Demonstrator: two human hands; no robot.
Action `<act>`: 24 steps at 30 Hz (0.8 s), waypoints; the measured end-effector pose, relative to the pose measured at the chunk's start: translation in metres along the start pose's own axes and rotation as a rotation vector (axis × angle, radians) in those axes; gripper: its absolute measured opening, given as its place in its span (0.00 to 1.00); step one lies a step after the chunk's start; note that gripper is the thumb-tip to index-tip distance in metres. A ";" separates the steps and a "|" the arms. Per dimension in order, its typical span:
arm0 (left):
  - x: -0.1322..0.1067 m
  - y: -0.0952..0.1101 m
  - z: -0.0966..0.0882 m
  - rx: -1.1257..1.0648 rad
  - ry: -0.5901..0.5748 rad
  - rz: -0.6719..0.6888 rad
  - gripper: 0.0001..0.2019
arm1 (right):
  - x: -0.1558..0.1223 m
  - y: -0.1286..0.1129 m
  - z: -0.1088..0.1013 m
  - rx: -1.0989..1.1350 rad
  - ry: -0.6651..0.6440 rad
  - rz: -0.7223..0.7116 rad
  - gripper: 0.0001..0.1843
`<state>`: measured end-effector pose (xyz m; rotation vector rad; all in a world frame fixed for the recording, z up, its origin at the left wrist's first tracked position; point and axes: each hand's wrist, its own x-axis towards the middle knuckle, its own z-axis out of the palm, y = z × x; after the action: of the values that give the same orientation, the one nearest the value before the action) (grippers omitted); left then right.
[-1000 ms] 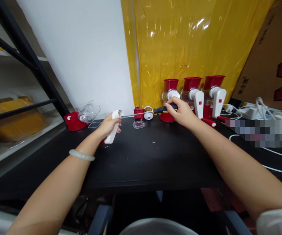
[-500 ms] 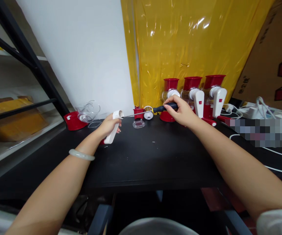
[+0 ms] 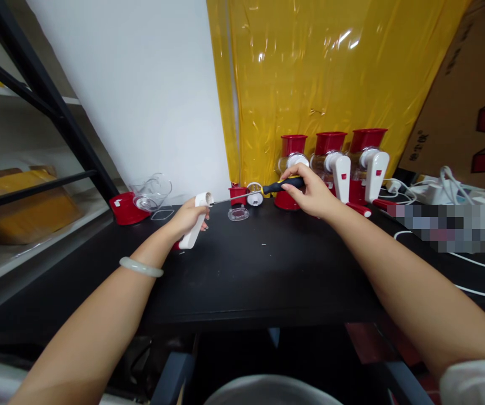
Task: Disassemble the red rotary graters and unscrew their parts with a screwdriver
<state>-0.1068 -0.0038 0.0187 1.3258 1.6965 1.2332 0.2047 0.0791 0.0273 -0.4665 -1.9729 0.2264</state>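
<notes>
My left hand (image 3: 190,218) is closed around a white crank handle (image 3: 191,235) with a red grip at its lower end, holding it tilted above the black table. In my right hand (image 3: 307,191) is a screwdriver (image 3: 272,187) with a dark handle and a yellow collar. Its long shaft points left, and the tip reaches the round open socket at the top of the crank handle; whether it sits on a screw inside is hidden. Behind the shaft stand a red cup-like part (image 3: 238,196) and a white-rimmed grater drum (image 3: 254,194). A clear oval piece (image 3: 238,214) lies in front of them.
Red and white rotary graters (image 3: 330,146) stand in a row at the back right. On the left are a red base (image 3: 127,209) and a clear housing (image 3: 154,191). White cables and plugs (image 3: 440,188) spread over the right side of the black table (image 3: 259,281).
The crank handle has turned slightly in my left hand, its socket shifting a little to the right. The screwdriver stays at the socket, and my right hand has barely moved.
</notes>
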 end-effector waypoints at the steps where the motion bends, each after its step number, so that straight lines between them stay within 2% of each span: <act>1: 0.000 0.000 0.000 -0.001 -0.002 0.001 0.12 | 0.000 0.001 0.000 -0.006 0.000 -0.004 0.09; 4: 0.001 -0.001 0.000 0.008 -0.005 0.007 0.12 | -0.002 0.003 0.001 -0.056 0.020 0.027 0.11; 8: 0.002 -0.006 0.004 0.064 -0.034 0.055 0.12 | -0.004 0.003 0.001 -0.202 0.108 0.217 0.17; 11: 0.003 -0.010 0.007 0.068 -0.055 0.087 0.12 | -0.004 0.004 -0.001 -0.344 0.100 0.313 0.21; 15: 0.005 -0.013 0.007 0.038 -0.055 0.096 0.13 | -0.003 0.003 -0.002 -0.417 0.049 0.316 0.21; 24: 0.002 -0.005 0.002 0.000 -0.005 0.069 0.14 | -0.002 -0.001 0.001 -0.309 0.063 0.254 0.16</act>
<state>-0.1076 -0.0016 0.0137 1.3962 1.6594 1.2674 0.2039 0.0779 0.0254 -0.9162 -1.8905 0.0630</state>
